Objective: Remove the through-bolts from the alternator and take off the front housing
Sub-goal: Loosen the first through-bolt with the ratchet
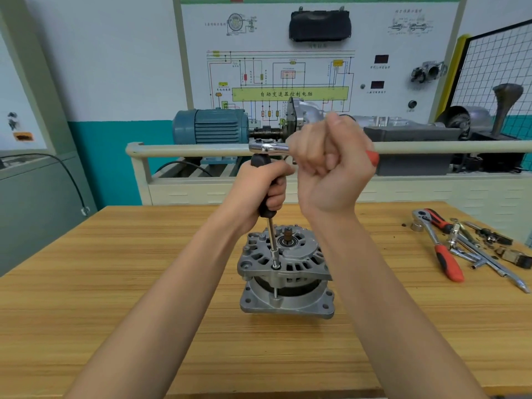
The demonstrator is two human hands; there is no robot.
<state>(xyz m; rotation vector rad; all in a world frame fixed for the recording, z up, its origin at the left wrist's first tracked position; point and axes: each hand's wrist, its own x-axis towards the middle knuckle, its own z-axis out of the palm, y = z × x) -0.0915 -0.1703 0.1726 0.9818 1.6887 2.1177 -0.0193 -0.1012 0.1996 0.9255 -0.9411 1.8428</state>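
1. Left hand [259, 182] is gripping the driver [266, 197], hiding most of its handle; its socket is sitting on a bolt [275, 266] at the alternator's [285, 272] 9 o'clock.
2. Right hand [331, 165] is clenching the ratchet [269, 147], covering its red grip.

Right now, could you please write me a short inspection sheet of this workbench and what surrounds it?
Surface: wooden table, light grain.
Job's things: alternator stands on end at table centre; extension driver set upright on a through-bolt at the housing rim; ratchet sits across the driver's top.
Clutter: spare ratchets and sockets lie at the table's right edge.
Hands: left hand grips the driver's black handle; right hand grips the ratchet's handle.
Cables: black cable hangs by the grey cabinet at left.
Surroundings: training board with wiring diagram, blue motor, wire-mesh panel.
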